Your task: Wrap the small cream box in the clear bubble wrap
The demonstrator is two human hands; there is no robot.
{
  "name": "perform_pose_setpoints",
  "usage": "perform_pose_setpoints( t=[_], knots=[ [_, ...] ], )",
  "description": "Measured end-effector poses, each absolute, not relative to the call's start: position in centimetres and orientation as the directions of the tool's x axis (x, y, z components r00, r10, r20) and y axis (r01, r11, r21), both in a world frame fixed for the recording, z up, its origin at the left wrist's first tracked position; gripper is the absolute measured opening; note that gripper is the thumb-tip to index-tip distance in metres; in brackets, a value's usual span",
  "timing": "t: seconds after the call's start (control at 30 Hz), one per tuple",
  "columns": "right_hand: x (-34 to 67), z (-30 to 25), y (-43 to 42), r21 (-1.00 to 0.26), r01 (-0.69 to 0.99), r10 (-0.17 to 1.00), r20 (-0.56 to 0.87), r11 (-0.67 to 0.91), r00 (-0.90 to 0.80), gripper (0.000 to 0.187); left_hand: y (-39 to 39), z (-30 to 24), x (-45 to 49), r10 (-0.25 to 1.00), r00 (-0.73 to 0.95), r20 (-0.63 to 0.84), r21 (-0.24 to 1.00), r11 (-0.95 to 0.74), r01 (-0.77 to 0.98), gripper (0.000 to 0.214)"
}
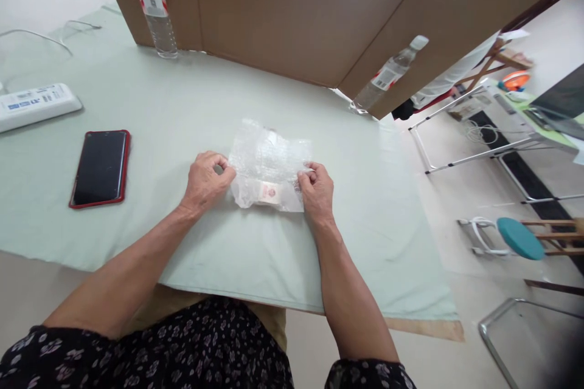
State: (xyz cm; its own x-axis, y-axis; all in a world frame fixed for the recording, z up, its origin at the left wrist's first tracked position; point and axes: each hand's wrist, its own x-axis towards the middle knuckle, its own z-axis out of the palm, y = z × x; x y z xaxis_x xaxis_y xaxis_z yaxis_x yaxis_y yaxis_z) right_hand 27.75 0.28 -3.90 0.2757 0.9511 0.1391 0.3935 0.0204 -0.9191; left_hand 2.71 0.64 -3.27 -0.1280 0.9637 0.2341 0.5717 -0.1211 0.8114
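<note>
A sheet of clear bubble wrap (267, 152) lies on the table in front of me. Along its near edge sits a small whitish box (269, 192) with a red print on it, partly covered by the wrap. My left hand (207, 179) pinches the left edge of the bubble wrap between thumb and fingers. On the opposite side, the right edge is pinched by my right hand (317, 190), its fingers curled in.
Pale green cloth (365, 243) covers the table. To the left lie a phone (101, 167) with a red case and a white power strip (39, 106). Two water bottles (155, 6) (387, 76) stand against a brown cardboard panel (292, 6) at the back. A teal stool (520, 238) is off to the right.
</note>
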Motion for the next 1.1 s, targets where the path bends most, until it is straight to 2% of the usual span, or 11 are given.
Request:
perform_pose_setpoints(
  t=[0.07,0.17,0.3,0.37,0.47,0.57,0.63,0.73,0.87,0.97,1.1],
  knots=[
    [28.1,-3.4,0.3,-0.896,0.442,0.922,0.197,0.032,0.333,0.033,0.8,-3.2,2.3,0.963,-0.153,0.221,0.766,-0.074,0.639,0.002],
    [28.2,-1.4,-0.6,-0.857,0.5,0.886,0.321,0.122,0.335,0.035,0.3,-2.7,2.4,0.937,-0.129,0.326,0.75,-0.174,0.638,0.019],
    [27.9,0.9,-2.2,-0.832,0.507,0.965,0.264,0.226,0.003,0.043,-0.8,-2.0,3.3,0.868,0.145,0.475,0.682,-0.467,0.563,0.037],
    [27.9,1.3,-2.6,-0.801,0.546,0.969,0.205,0.247,-0.138,0.045,-1.2,-1.9,3.6,0.874,0.261,0.409,0.669,-0.482,0.566,0.056],
    [28.2,1.8,-3.0,-0.806,0.531,0.947,0.106,0.26,-0.303,0.026,-1.4,-1.4,2.9,0.908,0.332,0.256,0.76,-0.401,0.512,0.074],
    [28.6,2.4,-3.3,-0.862,0.471,0.832,-0.114,0.19,-0.543,0.023,-1.4,-0.4,1.5,0.886,0.452,0.105,0.937,-0.24,0.252,0.06],
    [28.7,2.5,-3.3,-0.849,0.507,0.735,-0.245,0.152,-0.632,0.023,-1.4,0.2,0.8,0.782,0.622,-0.031,0.985,-0.083,0.154,0.046],
    [28.5,1.9,-3.1,-0.81,0.565,0.778,-0.253,0.155,-0.575,0.023,-1.3,0.3,0.9,0.731,0.657,-0.185,0.926,-0.094,0.366,0.029],
    [27.0,0.4,-2.9,-0.779,0.566,0.94,0.085,0.269,-0.331,0.024,-1.3,-0.7,2.1,0.848,0.522,0.087,0.817,-0.361,0.451,0.021],
    [25.7,-0.8,-2.6,-0.667,0.64,0.916,0.186,0.383,-0.354,0.049,-1.5,-1.7,2.7,0.818,0.521,0.246,0.659,-0.535,0.529,0.04],
    [27.1,-1.5,-1.7,-0.611,0.721,0.944,0.249,0.326,-0.216,0.046,-1.6,-3.0,2.9,0.783,0.611,0.116,0.535,-0.568,0.625,0.075]
  ],
)
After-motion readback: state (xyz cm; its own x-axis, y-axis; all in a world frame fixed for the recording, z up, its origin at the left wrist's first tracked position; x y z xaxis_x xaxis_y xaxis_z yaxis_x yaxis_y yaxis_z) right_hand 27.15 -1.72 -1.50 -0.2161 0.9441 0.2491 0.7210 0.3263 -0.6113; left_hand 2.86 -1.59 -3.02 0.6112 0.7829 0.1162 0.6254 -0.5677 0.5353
